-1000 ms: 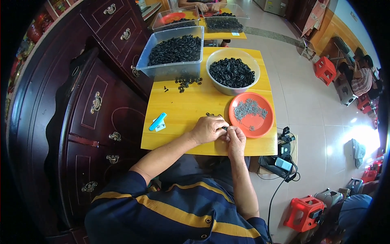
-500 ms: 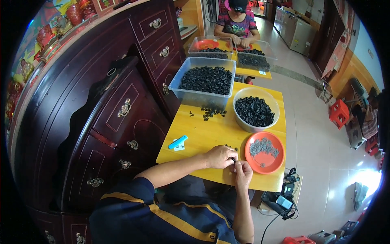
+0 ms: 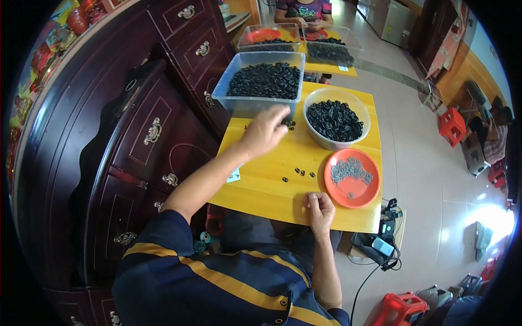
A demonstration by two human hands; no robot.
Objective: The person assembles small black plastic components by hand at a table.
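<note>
My left hand (image 3: 265, 132) is over the yellow table, just in front of a clear bin (image 3: 261, 101) heaped with small black plastic parts (image 3: 266, 80). It is a little blurred; its thumb and fingers look apart, and I see nothing held. Loose black parts (image 3: 290, 126) lie by its fingertips, partly covered by it. Near the front edge, my right hand (image 3: 321, 211) rests with its fingers curled closed; whatever may be in them is hidden. Beside it sits an orange-red plate (image 3: 353, 202) with many small grey metal pieces (image 3: 350, 170). Several black parts (image 3: 299, 171) lie between the hands.
A round translucent tub (image 3: 337, 144) of black parts stands behind the plate. Left of the table (image 3: 255, 190) is a dark wooden cabinet (image 3: 163, 125). Across a second table with clear bins (image 3: 331, 53), another person (image 3: 304, 13) works. Cables and a black device (image 3: 383, 244) are at the right.
My left hand has left my right hand and moved forward to the bin's front. My right hand stays near the table edge, its fingers curled. The whole view has shifted slightly.
</note>
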